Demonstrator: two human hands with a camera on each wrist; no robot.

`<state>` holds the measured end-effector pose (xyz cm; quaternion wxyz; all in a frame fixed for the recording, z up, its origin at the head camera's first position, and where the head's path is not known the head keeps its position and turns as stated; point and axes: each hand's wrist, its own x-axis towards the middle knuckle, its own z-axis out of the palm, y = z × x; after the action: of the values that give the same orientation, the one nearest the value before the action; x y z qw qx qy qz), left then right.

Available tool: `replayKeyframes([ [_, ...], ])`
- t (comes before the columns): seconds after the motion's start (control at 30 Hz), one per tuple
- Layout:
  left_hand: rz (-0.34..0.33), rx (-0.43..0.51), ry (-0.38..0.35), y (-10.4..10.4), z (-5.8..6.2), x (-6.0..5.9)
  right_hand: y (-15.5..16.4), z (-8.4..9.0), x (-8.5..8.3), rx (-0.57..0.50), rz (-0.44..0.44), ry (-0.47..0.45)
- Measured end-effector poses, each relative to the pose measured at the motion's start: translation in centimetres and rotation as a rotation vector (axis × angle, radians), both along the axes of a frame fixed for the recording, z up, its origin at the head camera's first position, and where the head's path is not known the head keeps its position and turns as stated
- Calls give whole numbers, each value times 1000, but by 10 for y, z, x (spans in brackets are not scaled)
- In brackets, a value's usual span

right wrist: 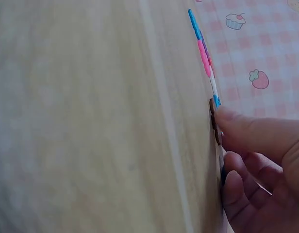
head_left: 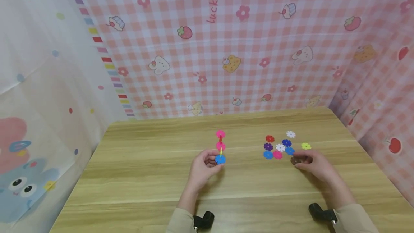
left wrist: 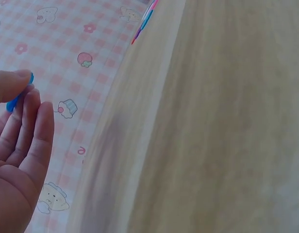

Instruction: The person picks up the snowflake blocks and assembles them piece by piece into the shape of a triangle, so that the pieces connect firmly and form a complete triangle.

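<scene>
My left hand pinches a blue notched plastic disc between thumb and fingers. That disc is the near end of a linked chain: a yellow disc seen edge-on, a pink disc, a red one edge-on, and another pink disc at the far end. In the left wrist view only the blue disc shows in the grasp. Over on the right, my right hand has thumb and fingertips on a brown notched disc, low at the tabletop; the fingers partly cover it.
Loose discs lie grouped on the wooden table just beyond my right hand: red, purple, dark blue, pink, yellow, plus several white and light blue ones. A checked curtain hangs behind the table.
</scene>
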<state>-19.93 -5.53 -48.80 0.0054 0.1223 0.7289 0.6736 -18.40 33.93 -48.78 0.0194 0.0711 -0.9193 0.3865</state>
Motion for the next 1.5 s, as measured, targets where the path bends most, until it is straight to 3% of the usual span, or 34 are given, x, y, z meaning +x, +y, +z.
replayKeyframes([
  [0.23, -51, -41, 10, -6, 3, 0, -1, 0, -3, 53, 6, 25],
  [0.6, -96, -46, 11, -11, -1, -1, -5, -3, 0, 21, -24, 39],
  [0.83, -102, -75, 12, -14, -4, -2, -18, 1, -1, -6, 13, 4],
  [1.27, -97, -58, -1, -11, 3, 1, -77, 17, -8, -178, 128, -22],
  [1.4, -84, -69, 3, -8, 17, 9, -101, 19, -8, -207, 169, -20],
  [1.5, -76, -71, 3, -7, 18, 9, -118, 17, -7, -221, 199, 8],
])
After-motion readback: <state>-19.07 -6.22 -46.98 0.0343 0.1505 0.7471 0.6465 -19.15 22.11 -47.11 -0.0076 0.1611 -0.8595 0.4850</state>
